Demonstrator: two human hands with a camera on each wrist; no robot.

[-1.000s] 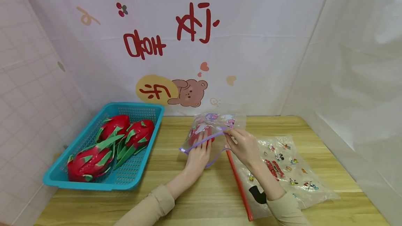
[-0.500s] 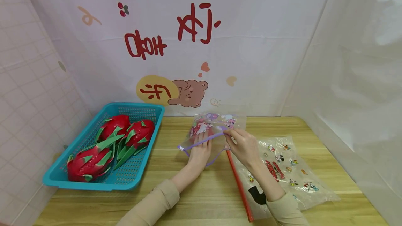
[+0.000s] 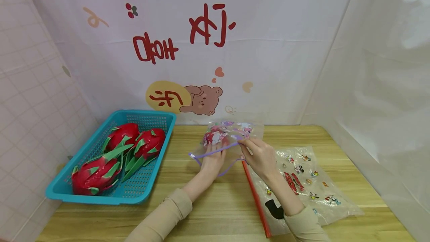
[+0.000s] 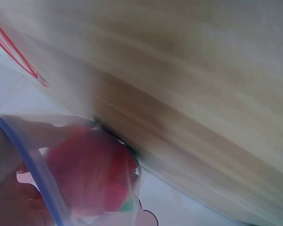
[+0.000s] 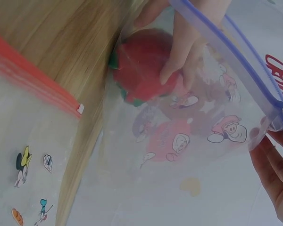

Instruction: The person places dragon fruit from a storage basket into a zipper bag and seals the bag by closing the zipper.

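A clear zip bag with a purple zip edge and cartoon print lies at the table's back middle, its mouth spread. Inside is a red dragon fruit with green tips. My left hand reaches through the mouth into the bag. Its fingers, mostly straight, lie against the fruit, seen through the plastic in the right wrist view. At the right end of the mouth, my right hand pinches the zip edge between thumb and fingers.
A blue basket on the left holds several dragon fruits. Under and beside the right forearm lies another clear bag with a red zip edge. A white printed backdrop rises behind the table.
The left hand has drawn back slightly, its fingertips now lower against the fruit. The bag's left zip corner has shifted a little left and up. The right hand keeps its pinch, almost still.
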